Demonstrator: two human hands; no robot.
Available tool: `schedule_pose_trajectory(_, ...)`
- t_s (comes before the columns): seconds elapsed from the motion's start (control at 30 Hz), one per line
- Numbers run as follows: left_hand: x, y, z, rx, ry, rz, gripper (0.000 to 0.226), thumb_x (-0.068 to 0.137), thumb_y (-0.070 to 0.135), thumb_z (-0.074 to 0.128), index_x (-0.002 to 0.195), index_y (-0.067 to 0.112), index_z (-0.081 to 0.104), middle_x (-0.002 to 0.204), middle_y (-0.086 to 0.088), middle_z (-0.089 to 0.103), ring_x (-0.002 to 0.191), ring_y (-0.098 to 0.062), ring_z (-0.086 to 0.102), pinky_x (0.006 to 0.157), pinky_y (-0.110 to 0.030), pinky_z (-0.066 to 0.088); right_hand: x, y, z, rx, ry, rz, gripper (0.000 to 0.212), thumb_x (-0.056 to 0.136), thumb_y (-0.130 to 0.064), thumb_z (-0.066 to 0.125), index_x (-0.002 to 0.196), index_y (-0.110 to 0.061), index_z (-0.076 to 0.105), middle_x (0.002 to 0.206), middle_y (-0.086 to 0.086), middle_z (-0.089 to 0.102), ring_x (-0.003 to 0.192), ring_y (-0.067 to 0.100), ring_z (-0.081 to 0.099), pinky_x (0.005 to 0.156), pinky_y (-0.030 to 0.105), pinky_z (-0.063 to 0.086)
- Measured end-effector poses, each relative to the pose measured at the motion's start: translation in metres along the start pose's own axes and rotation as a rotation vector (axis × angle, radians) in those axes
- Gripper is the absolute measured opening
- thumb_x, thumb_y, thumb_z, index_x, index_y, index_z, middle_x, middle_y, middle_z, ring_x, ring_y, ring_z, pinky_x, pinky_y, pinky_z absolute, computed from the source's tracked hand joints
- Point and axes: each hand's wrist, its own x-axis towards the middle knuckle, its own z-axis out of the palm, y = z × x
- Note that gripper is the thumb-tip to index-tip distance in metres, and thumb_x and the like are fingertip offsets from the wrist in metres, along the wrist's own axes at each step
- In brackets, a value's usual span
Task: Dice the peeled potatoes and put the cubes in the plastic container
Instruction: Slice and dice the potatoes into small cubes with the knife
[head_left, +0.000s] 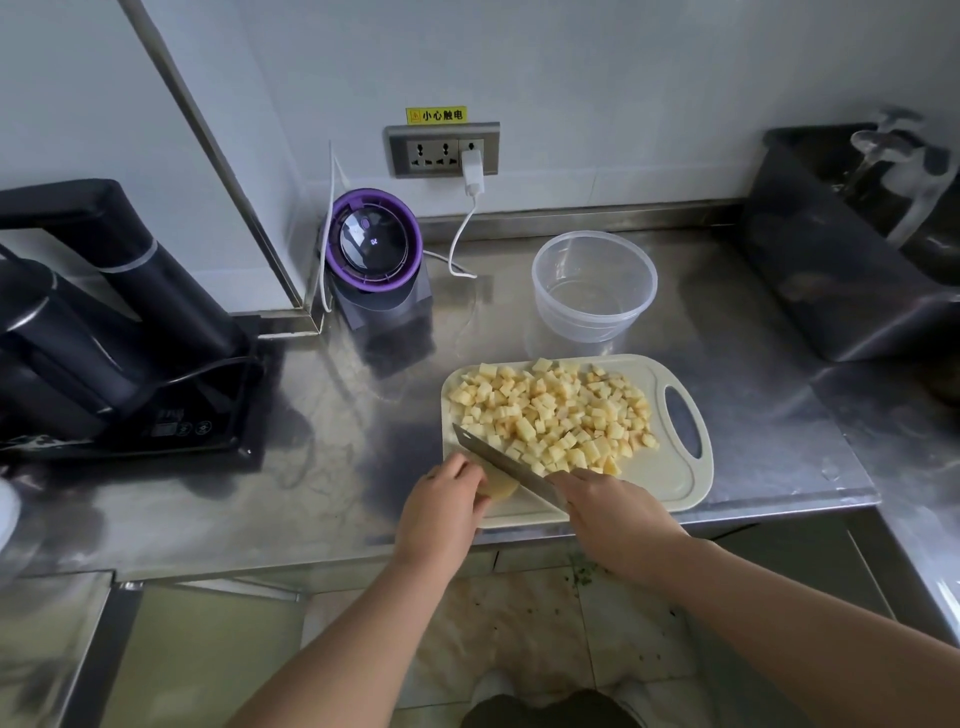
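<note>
Handle of the knife (498, 460) hidden inside the right hand (618, 519); potato piece (501, 487) mostly covered by the left hand (441, 512)

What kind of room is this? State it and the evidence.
Most likely a kitchen, perhaps a commercial one: a stainless steel counter, a cutting board covered with potato cubes, and a sink at the right.

Beyond the grip, pale yellow potato cubes (553, 415) cover a cream cutting board (670, 488). The knife (498, 460) is grey steel, the potato piece (501, 488) pale yellow. Farther back: clear plastic container (587, 325), purple-rimmed black appliance (373, 244).
</note>
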Motion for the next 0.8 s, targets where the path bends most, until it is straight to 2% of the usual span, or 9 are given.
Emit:
schedule_pose_trajectory(0.07,-0.002,0.003,0.000,0.036,0.006,0.016,0.016,0.082,0.026,0.074,0.095,0.017,0.070,0.100,0.007,0.061,0.081,-0.013,0.064,0.068,-0.024,0.048,-0.001,0.001,0.002,0.004,-0.001,-0.013,0.035,0.097,-0.010,0.046,0.131,-0.020,0.044,0.105,0.000,0.056,0.085,0.021,0.061,0.076,0.037,0.056)
schedule_pose_trajectory(0.13,-0.003,0.003,0.000,0.063,0.017,0.056,0.023,0.061,0.020,0.089,0.075,0.018,0.071,0.079,0.007,0.062,0.061,-0.014,0.061,0.054,-0.024,0.046,-0.001,0.000,0.002,-0.012,-0.004,-0.032,0.039,0.097,-0.010,0.045,0.134,-0.021,0.040,0.108,0.001,0.055,0.086,0.023,0.062,0.076,0.037,0.056)
schedule_pose_trajectory(0.23,-0.003,0.004,0.000,0.098,0.055,0.096,0.027,0.051,0.019,0.093,0.065,0.019,0.069,0.069,0.007,0.060,0.057,-0.014,0.058,0.051,-0.024,0.045,-0.002,0.000,-0.001,-0.043,-0.022,-0.062,0.038,0.099,-0.015,0.046,0.136,-0.021,0.039,0.111,0.000,0.055,0.087,0.022,0.062,0.076,0.037,0.056)
schedule_pose_trajectory(0.33,-0.002,-0.001,0.001,0.121,0.047,0.162,0.025,0.054,0.017,0.092,0.064,0.018,0.069,0.069,0.006,0.059,0.056,-0.014,0.058,0.050,-0.024,0.046,-0.001,0.000,-0.007,-0.060,-0.069,-0.055,0.036,0.101,-0.018,0.045,0.136,-0.021,0.036,0.110,0.001,0.057,0.088,0.021,0.062,0.078,0.038,0.057)
schedule_pose_trajectory(0.43,-0.001,-0.009,0.004,0.171,0.022,0.248,0.027,0.052,0.012,0.092,0.067,0.017,0.070,0.073,0.004,0.059,0.057,-0.015,0.058,0.052,-0.025,0.050,0.000,-0.003,-0.015,-0.031,-0.051,0.015,0.042,0.098,-0.010,0.043,0.137,-0.022,0.033,0.101,-0.001,0.058,0.083,0.019,0.061,0.075,0.036,0.057)
schedule_pose_trajectory(0.57,0.000,-0.014,0.006,0.215,-0.008,0.316,0.037,0.043,0.013,0.093,0.072,0.016,0.071,0.080,0.004,0.065,0.061,-0.014,0.062,0.060,-0.024,0.053,-0.006,-0.010,-0.018,-0.008,0.010,0.038,0.048,0.097,-0.005,0.041,0.139,-0.023,0.025,0.081,-0.002,0.051,0.071,0.020,0.058,0.065,0.035,0.054)
schedule_pose_trajectory(0.7,0.001,-0.014,0.004,0.205,0.010,0.331,0.042,0.036,0.008,0.091,0.072,0.015,0.071,0.077,0.002,0.066,0.059,-0.016,0.063,0.057,-0.027,0.054,-0.011,-0.018,-0.017,-0.071,-0.022,0.007,0.059,0.093,0.001,0.042,0.142,-0.024,0.019,0.078,-0.003,0.046,0.070,0.021,0.054,0.064,0.035,0.050)
schedule_pose_trajectory(0.8,0.001,-0.015,0.003,0.186,0.034,0.345,0.045,0.038,0.004,0.087,0.080,0.016,0.072,0.078,0.002,0.065,0.060,-0.019,0.063,0.056,-0.029,0.055,-0.011,-0.020,-0.016,-0.083,-0.044,0.011,0.059,0.094,0.000,0.042,0.143,-0.024,0.020,0.074,-0.004,0.041,0.069,0.019,0.051,0.065,0.034,0.048)
